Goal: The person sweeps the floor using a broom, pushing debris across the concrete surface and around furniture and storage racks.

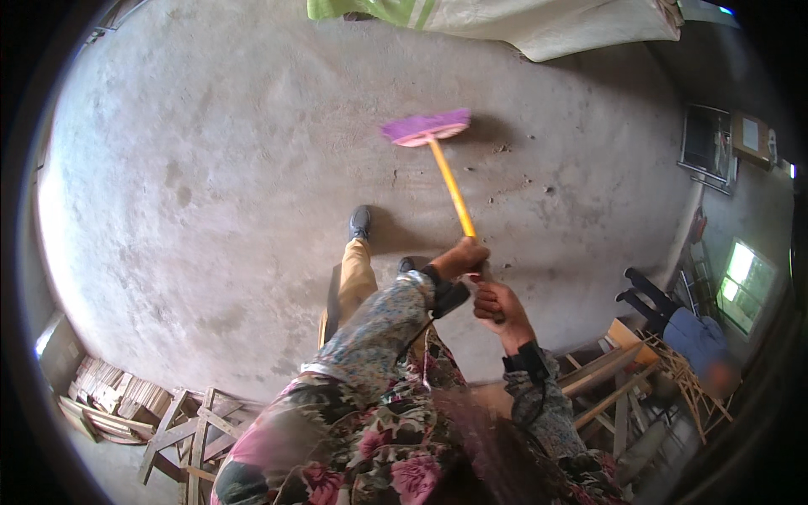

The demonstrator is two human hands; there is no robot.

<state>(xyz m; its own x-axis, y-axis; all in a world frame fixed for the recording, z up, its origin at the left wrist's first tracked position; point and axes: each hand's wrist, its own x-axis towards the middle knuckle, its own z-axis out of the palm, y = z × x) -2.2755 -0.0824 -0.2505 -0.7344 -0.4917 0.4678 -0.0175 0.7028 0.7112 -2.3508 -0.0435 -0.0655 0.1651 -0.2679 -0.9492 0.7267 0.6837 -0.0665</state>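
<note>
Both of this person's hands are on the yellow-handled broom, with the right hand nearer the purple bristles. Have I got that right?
Not quite: the left hand, not the right hand, is nearer the purple bristles, as the head camera view shows. Both hands are indeed on the yellow-handled broom.

Underfoot, a grey floor (244,160), blotched with darker stains (183,195), palest in the glare (57,219) along the left. Across the far edge, a white-and-green tarp (555,25). To the right, a wall (717,220), a bright window (746,282) and, farther off, a box (751,137) beside a metal frame (705,145). At lower left, stacked planks (122,387) near wooden trestles (199,427); at lower right, jumbled timber (608,370).
</note>
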